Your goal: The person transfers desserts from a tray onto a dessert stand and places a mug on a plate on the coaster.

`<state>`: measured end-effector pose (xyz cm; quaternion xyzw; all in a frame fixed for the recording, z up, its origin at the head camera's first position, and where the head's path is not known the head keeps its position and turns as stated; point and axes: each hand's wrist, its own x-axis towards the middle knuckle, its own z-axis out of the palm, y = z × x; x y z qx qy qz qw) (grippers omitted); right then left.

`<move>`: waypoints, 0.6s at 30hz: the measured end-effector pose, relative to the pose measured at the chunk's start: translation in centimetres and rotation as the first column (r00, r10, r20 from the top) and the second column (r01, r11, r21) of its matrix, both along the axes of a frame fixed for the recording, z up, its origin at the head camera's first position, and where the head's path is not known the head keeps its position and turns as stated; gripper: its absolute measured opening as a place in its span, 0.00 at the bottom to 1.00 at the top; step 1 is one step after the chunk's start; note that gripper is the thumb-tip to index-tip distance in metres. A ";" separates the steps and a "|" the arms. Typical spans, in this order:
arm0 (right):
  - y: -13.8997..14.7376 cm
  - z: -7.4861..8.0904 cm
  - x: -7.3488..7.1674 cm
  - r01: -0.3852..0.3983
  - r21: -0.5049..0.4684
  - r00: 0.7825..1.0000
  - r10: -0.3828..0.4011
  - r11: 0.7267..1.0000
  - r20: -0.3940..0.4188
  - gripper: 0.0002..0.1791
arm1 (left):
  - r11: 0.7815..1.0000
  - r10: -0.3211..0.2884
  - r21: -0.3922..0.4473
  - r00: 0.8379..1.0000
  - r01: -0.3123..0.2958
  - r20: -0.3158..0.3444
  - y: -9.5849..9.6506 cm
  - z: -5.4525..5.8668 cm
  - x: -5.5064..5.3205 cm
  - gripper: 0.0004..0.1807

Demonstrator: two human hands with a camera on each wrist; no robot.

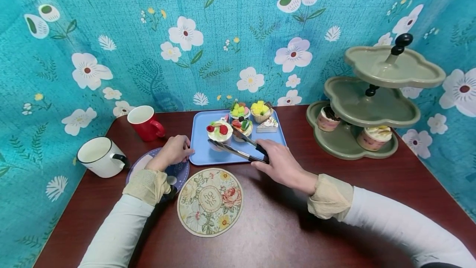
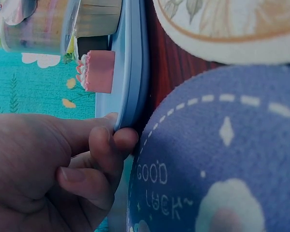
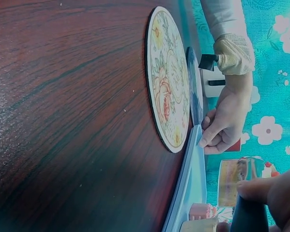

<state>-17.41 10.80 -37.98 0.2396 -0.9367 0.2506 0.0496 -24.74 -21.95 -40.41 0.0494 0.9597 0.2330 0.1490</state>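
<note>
My left hand point(image 1: 172, 152) pinches the near left corner of a blue tray point(image 1: 201, 121), thumb on the rim and fingers below, as the left wrist view shows. My right hand point(image 1: 280, 163) grips black-handled metal tongs point(image 1: 235, 151). Between the tong arms is a clear dessert cup point(image 1: 219, 131) topped with cream and raspberries. The left wrist view shows that cup point(image 2: 36, 29) raised off the tray. Behind it on the tray stand a berry-topped cup point(image 1: 242, 125), a green-fruit cup point(image 1: 239, 111), a yellow-fruit tart point(image 1: 261, 111), a cake slice point(image 1: 267, 125) and a pink cake point(image 2: 100, 71).
A tiered green stand point(image 1: 372, 102) on the right bears a chocolate-topped cup point(image 1: 329, 120) and a cream cup point(image 1: 374, 137) on its bottom tier. A red mug point(image 1: 144, 124) and white mug point(image 1: 100, 158) stand left. A floral coaster point(image 1: 210, 202) lies in front, beside a purple mat point(image 1: 182, 173).
</note>
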 end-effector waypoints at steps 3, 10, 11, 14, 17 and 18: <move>0.2 0.0 0.1 0.002 0.001 1.000 -0.002 1.000 -0.008 0.33 | 1.000 0.005 0.009 1.000 -0.005 0.003 0.0 0.0 0.1 0.09; 0.8 0.0 0.3 0.006 -0.001 1.000 -0.006 1.000 -0.002 0.31 | 1.000 0.010 0.008 1.000 -0.010 -0.001 0.1 -0.1 0.2 0.08; 0.9 0.0 0.3 0.009 -0.002 1.000 -0.009 1.000 0.005 0.31 | 1.000 0.009 0.006 1.000 -0.009 -0.002 0.1 -0.1 0.3 0.08; 1.2 0.1 0.4 0.013 -0.007 1.000 -0.012 1.000 0.018 0.30 | 1.000 0.003 0.005 1.000 -0.003 -0.006 0.1 -0.1 0.3 0.09; 1.5 0.2 0.5 0.013 -0.007 1.000 -0.013 1.000 0.018 0.30 | 1.000 -0.003 0.006 1.000 0.003 -0.015 0.1 -0.1 0.3 0.09; 1.6 0.2 0.5 0.012 -0.007 1.000 -0.012 1.000 0.016 0.30 | 1.000 -0.003 0.007 1.000 0.003 -0.015 0.0 -0.1 0.3 0.09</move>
